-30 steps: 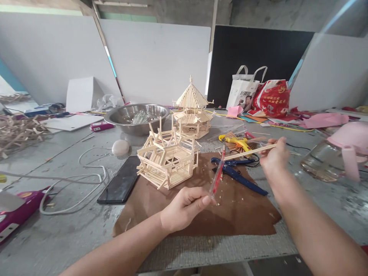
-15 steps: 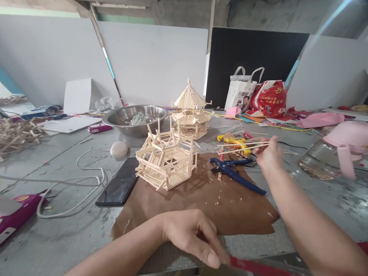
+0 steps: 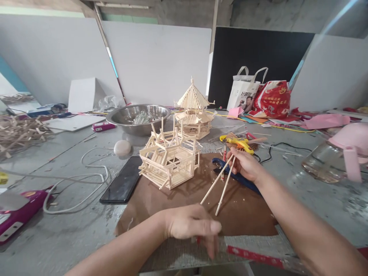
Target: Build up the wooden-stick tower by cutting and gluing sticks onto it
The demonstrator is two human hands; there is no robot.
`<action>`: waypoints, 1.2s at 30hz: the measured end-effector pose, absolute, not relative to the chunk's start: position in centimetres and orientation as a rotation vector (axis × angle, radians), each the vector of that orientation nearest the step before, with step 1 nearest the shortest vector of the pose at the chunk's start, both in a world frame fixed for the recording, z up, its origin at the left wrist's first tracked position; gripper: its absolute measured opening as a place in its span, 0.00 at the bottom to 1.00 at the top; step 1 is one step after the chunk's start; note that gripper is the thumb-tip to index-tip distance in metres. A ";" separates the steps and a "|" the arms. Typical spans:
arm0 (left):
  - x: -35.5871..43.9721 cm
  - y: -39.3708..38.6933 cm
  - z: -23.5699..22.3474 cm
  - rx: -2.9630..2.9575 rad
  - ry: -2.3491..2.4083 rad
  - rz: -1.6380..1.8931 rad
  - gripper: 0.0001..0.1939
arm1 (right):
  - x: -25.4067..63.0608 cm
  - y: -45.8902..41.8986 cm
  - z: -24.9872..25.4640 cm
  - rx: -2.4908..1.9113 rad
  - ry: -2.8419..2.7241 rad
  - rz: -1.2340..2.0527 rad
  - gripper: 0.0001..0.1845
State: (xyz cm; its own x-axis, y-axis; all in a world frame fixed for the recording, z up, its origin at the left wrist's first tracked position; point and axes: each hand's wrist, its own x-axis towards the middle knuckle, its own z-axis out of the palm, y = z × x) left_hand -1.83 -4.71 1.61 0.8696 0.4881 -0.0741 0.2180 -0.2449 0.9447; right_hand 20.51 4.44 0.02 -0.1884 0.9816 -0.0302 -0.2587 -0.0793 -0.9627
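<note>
My right hand (image 3: 244,165) is closed on two thin wooden sticks (image 3: 220,184), which slant down to the left above the brown sheet (image 3: 184,209). Low at the table's front edge, my left hand (image 3: 194,226) holds nothing I can see; its thumb stands apart from its lowered, slightly blurred fingers. An open-topped stick model (image 3: 169,165) with upright posts rests on the sheet's far side. Behind it stands a roofed stick pavilion (image 3: 193,111). Blue cutters (image 3: 244,182) lie partly hidden behind my right hand, near a yellow glue gun (image 3: 237,142).
A black phone (image 3: 122,182) lies left of the model, beside a white cable (image 3: 83,174) and a purple power strip (image 3: 24,212). Farther back is a steel basin (image 3: 138,128). A pink-lidded jug (image 3: 324,161) stands at right. Red tape (image 3: 255,256) runs along the front edge.
My right hand has come left and nearer with the sticks, which now point down instead of sideways. My left hand has lifted slightly, its thumb now apart from the fingers.
</note>
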 end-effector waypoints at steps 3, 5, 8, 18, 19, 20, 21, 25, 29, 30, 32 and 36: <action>-2.1 -4.3 1.5 1.791 0.614 0.225 0.33 | 20.5 4.4 -0.2 -0.960 -1.111 1.526 0.15; -2.2 -4.2 1.5 1.880 0.682 0.200 0.28 | 20.4 4.4 -0.2 -0.958 -1.103 1.537 0.15; -2.1 -4.2 1.5 1.971 0.626 0.249 0.24 | 20.4 4.4 -0.2 -0.960 -1.095 1.549 0.15; -2.2 -4.0 1.9 2.031 0.676 0.471 0.18 | 20.4 4.5 0.0 -0.920 -1.025 1.479 0.14; -2.1 -4.2 2.1 2.002 0.538 0.358 0.19 | 20.4 4.5 0.0 -0.923 -1.006 1.468 0.14; -2.0 -4.3 2.3 1.950 0.383 0.229 0.21 | 20.4 4.5 0.1 -0.932 -0.990 1.460 0.14; -1.8 -4.5 2.5 1.887 0.233 0.106 0.22 | 20.4 4.5 0.1 -0.945 -0.979 1.456 0.14; -1.9 -4.6 2.9 1.686 0.078 -0.075 0.18 | 20.4 4.5 0.1 -0.980 -1.015 1.454 0.14; -3.1 -4.0 2.8 1.517 0.467 0.218 0.18 | 20.2 4.4 0.0 -0.969 -1.053 1.496 0.14; -3.3 -3.8 2.8 1.513 0.568 0.335 0.19 | 20.2 4.4 0.0 -0.970 -1.049 1.501 0.14; -3.4 -3.7 2.7 1.585 0.738 0.580 0.20 | 20.2 4.4 -0.1 -0.973 -1.043 1.506 0.13; -2.5 -3.9 2.4 2.050 1.086 0.913 0.09 | 20.3 4.5 -0.5 -0.976 -1.061 1.510 0.14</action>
